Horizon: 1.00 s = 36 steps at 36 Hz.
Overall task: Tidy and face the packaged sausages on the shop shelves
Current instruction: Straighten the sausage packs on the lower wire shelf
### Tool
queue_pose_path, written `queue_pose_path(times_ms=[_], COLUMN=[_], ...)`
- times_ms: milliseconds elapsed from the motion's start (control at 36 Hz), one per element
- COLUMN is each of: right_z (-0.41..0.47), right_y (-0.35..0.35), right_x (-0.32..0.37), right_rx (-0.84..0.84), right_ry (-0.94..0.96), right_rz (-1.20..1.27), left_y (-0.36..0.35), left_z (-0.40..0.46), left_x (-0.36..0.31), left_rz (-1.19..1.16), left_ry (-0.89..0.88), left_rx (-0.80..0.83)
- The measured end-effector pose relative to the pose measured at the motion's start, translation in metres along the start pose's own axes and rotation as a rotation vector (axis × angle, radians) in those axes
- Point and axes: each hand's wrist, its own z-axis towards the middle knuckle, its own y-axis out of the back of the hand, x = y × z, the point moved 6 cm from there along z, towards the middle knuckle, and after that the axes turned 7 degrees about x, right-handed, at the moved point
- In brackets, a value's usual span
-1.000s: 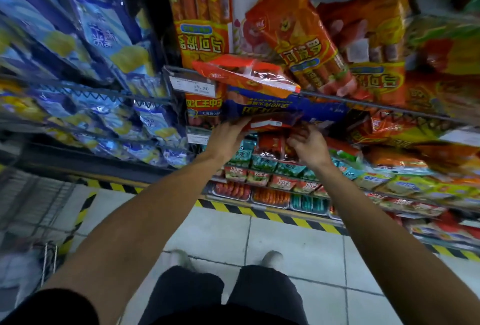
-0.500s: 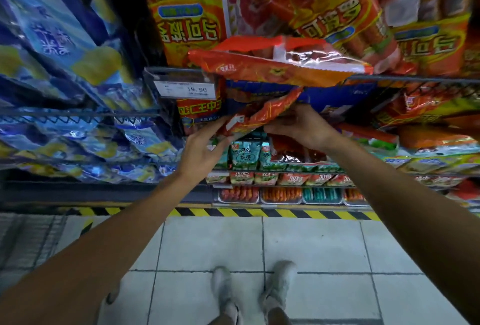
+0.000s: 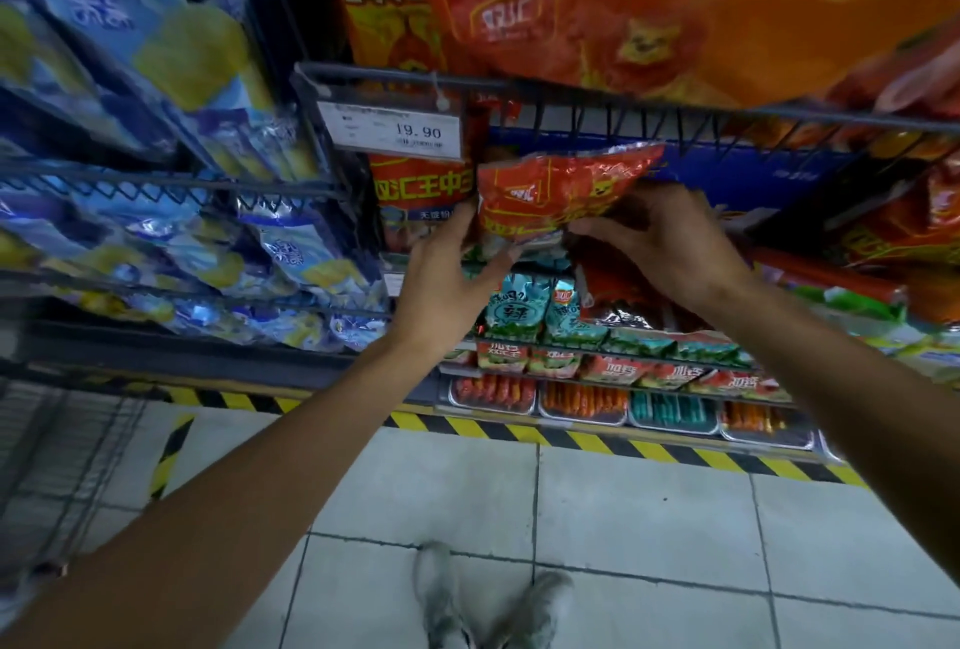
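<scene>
step in hand: facing a single pack. both hands hold 1 red sausage pack (image 3: 550, 199) just below the wire rail (image 3: 597, 103) of the upper shelf, in front of the blue box (image 3: 727, 165) and beside the red-and-green pack (image 3: 421, 196) that sits under the price tag (image 3: 395, 131) reading 19.90. the left hand (image 3: 447, 285) has its thumb along the pack's left edge and its fingers under the lower edge, curled on it. the right hand (image 3: 670, 243) pinches the pack's lower right part, fingers bent round it. the pack's printed face is turned toward the camera, with the lettering upside down as seen from here.

judgement on next move: the pack is not yet seated. it needs to go into the row behind the rail, face out and square with its neighbours; the large orange pack (image 3: 675, 9) overhanging the rail leaves little room above, so the entry should be low and level. the foil looks slack and may crumple if pushed by 1 corner.

change from 0.5 s ago: the pack then lay slanted and nearly edge-on between the hands; it is now turned flat with its face showing. the left hand has closed from a loose touch to a hold. the view has moved closer to the shelf, and the overhanging orange pack fills more of the top.
</scene>
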Motion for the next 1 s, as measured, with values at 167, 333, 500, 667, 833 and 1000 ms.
queue_pose_path(times_ms=[167,333,500,667,833,1000], right_z=[0.008,0.004,0.008,0.015,0.027,0.048], right_y=[-0.005,-0.010,-0.013,-0.015,-0.012,-0.017], right_x=[0.007,-0.002,-0.004,-0.013,-0.014,-0.020], right_rx=[0.070,0.070,0.115,0.205,0.092,0.152], right_ry=[0.040,0.046,0.012,-0.070,-0.061,-0.109], right_rz=[0.003,0.061,0.000,0.010,-0.030,-0.036], left_y=[-0.002,-0.006,-0.020,-0.028,-0.029,-0.017], left_z=[-0.003,-0.012,-0.025,-0.037,-0.037,-0.038], left_x=[0.000,0.004,0.010,0.018,0.017,0.006], left_rz=[-0.247,-0.409,-0.091,0.111,0.201,0.462], left_ry=[0.060,-0.004,-0.154,-0.130,-0.122,-0.283], left_rx=[-0.103,-0.245,-0.307,-0.191,-0.012,-0.126])
